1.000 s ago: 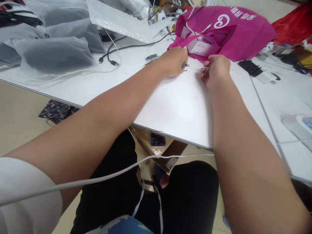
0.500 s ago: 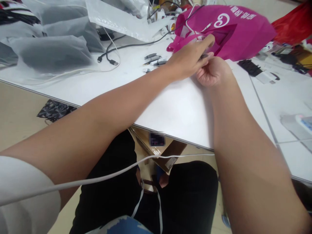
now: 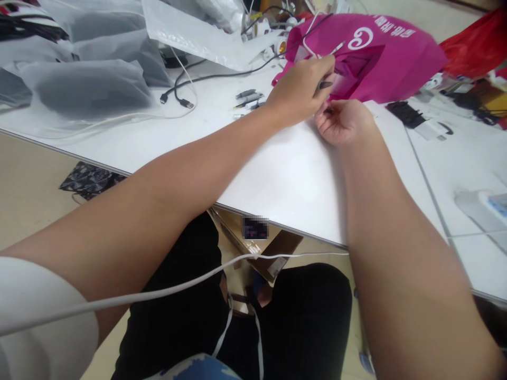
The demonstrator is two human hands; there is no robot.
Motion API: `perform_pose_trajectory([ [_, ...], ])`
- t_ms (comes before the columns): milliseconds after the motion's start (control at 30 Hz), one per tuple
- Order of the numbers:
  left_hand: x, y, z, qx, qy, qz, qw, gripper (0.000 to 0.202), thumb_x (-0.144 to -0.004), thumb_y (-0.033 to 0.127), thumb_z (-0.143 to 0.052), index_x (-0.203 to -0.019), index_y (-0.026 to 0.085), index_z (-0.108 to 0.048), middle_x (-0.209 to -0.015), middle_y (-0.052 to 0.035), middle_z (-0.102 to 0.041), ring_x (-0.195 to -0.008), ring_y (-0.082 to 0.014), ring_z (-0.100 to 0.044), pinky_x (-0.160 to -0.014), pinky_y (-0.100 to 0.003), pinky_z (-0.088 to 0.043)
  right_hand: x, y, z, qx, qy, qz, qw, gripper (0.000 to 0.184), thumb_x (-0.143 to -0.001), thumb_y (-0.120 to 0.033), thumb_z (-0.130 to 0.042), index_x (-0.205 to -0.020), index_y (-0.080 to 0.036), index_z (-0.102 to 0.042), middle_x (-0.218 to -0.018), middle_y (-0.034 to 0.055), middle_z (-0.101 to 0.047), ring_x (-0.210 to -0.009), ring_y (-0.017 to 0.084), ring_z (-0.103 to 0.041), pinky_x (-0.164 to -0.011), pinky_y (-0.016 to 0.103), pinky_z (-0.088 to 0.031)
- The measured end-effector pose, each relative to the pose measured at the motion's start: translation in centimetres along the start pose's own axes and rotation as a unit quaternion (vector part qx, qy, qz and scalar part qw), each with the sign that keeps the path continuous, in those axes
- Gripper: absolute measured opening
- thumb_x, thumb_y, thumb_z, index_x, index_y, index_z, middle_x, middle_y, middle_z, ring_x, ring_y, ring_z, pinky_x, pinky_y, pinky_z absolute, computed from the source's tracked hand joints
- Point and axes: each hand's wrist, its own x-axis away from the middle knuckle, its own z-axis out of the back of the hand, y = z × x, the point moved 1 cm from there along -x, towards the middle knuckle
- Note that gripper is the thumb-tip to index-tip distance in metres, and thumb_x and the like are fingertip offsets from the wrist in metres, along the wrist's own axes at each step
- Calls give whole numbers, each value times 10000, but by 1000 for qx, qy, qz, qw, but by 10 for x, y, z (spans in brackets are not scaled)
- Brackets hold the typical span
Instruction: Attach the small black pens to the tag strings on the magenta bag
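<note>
My left hand [image 3: 303, 87] is closed above the far part of the white table, and the dark end of a pen [image 3: 325, 85] pokes out between its thumb and fingers. Just below and to the right, my right hand [image 3: 343, 122] is turned palm-up with its fingers curled in, close to the left fingertips. Whatever lies in the right fingers is hidden. Several pens [image 3: 249, 98] lie in a loose group left of my left wrist. Directly behind both hands lies a magenta cloth bag [image 3: 404, 63] with white print, its mouth facing me.
Grey plastic-wrapped packages [image 3: 89, 87] stand at the left, with a black USB cable [image 3: 184, 103] beside them. A black adapter [image 3: 404, 113] sits at the right. A white cable [image 3: 178, 285] runs across my lap. Below the table edge is an open cardboard box [image 3: 283, 253].
My left hand has turned and drawn slightly left, with its fingers more folded and the dark pen end showing more plainly. My right hand has shifted slightly left and down.
</note>
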Motion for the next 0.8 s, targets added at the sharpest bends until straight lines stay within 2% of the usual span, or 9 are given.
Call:
perform_pose_trajectory([
  [67, 0, -1, 0, 14, 15, -12, 1000, 440, -1190, 152, -582, -892, 410, -387, -1083, -109, -679, -1180, -332, -669, -1197, -420, -470, -4, 0, 3, -22, 33, -7, 999, 363, -952, -26, -776, -1005, -346, -613, -953, 26, -690, -970, 207, -587, -788, 355, -556],
  [133, -1, -3, 1, 19, 37, -14, 999, 413, -1173, 157, -583, -875, 390, -418, -1034, -83, -645, -1175, -327, -711, -1212, -431, -496, -6, 2, 6, -24, 53, -15, 998, 365, -1004, -70, -793, -975, -354, -566, -886, 12, -639, -926, 218, -564, -753, 361, -551],
  [267, -1, -8, 2, 36, 62, 19, 997, 351, -1196, 251, -528, -861, 350, -502, -1118, -100, -707, -1409, -374, -760, -1191, -471, -554, -5, 6, 10, -5, 15, -25, 1000, 410, -969, -221, -920, -950, -370, -538, -752, -8, -530, -888, 255, -516, -729, 397, -505],
  [367, 0, -10, 4, 45, 60, 36, 997, 370, -1139, 161, -625, -864, 369, -488, -1180, -119, -716, -1455, -396, -719, -1302, -495, -525, -3, 8, 8, 15, 8, -31, 999, 392, -925, -234, -953, -968, -362, -584, -744, -11, -549, -865, 240, -506, -725, 397, -467],
  [467, 1, -10, 4, 71, 42, 28, 996, 412, -1149, 139, -660, -882, 407, -497, -1217, -132, -715, -1391, -378, -659, -1404, -463, -431, 0, 6, 3, 38, 29, -46, 998, 363, -980, -193, -930, -994, -343, -600, -776, -19, -581, -804, 203, -469, -687, 371, -437],
  [600, 0, -10, 3, 95, 32, 32, 994, 444, -1183, 137, -644, -880, 399, -453, -1177, -140, -656, -1405, -386, -625, -1383, -458, -375, 6, 1, -4, 33, 67, -42, 996, 381, -1087, -73, -811, -1006, -341, -553, -771, -34, -568, -738, 179, -414, -620, 332, -398],
  [700, -1, -12, 3, 38, 14, 19, 999, 426, -1223, 212, -592, -906, 424, -400, -1241, -173, -713, -1369, -403, -628, -1321, -488, -387, 10, -2, -10, 29, 108, -9, 994, 383, -1142, -15, -712, -1012, -338, -551, -789, -36, -581, -729, 166, -402, -608, 320, -363],
  [800, -1, -12, 5, -33, 1, 5, 999, 394, -1264, 284, -477, -944, 445, -311, -1372, -198, -798, -1358, -415, -644, -1298, -536, -408, 13, -3, -14, 46, 134, -5, 990, 395, -1157, 44, -627, -1000, -313, -562, -807, -29, -599, -736, 151, -426, -637, 312, -361],
])
